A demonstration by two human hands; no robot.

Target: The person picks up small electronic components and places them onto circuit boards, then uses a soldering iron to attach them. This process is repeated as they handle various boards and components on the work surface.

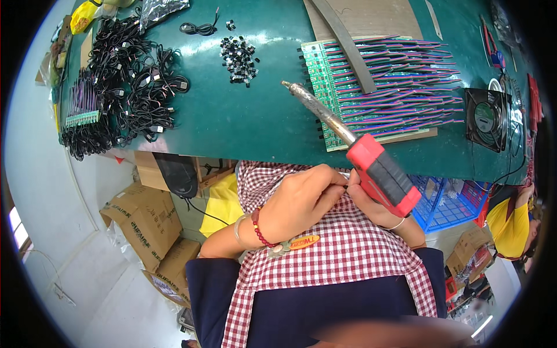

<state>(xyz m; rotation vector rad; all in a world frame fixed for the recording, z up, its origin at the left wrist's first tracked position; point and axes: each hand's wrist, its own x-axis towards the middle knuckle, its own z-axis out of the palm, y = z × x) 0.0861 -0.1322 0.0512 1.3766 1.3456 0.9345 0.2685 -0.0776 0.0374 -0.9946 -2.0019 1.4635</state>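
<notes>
We held the soldering iron (371,165) clamped in our right hand (371,203) below the desk's (243,122) near edge; left hand (301,200) fingers pinched together at its handle. Wired boards (377,87) lay near the right edge, cables (125,81) at the left corner: soldering apparently paused.

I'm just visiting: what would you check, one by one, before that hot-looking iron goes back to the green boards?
1. Soldering iron firmly held: ok, right hand wraps the red handle.
2. Metal tip clear of the cables: ok, it points over bare green mat.
3. Left hand away from the tip: ok, it sits by the handle, at the lap.
4. Circuit boards laid flat, wires attached: ok.
5. Tip hot and tinned: cannot tell.
6. Small fan running: cannot tell.
</notes>
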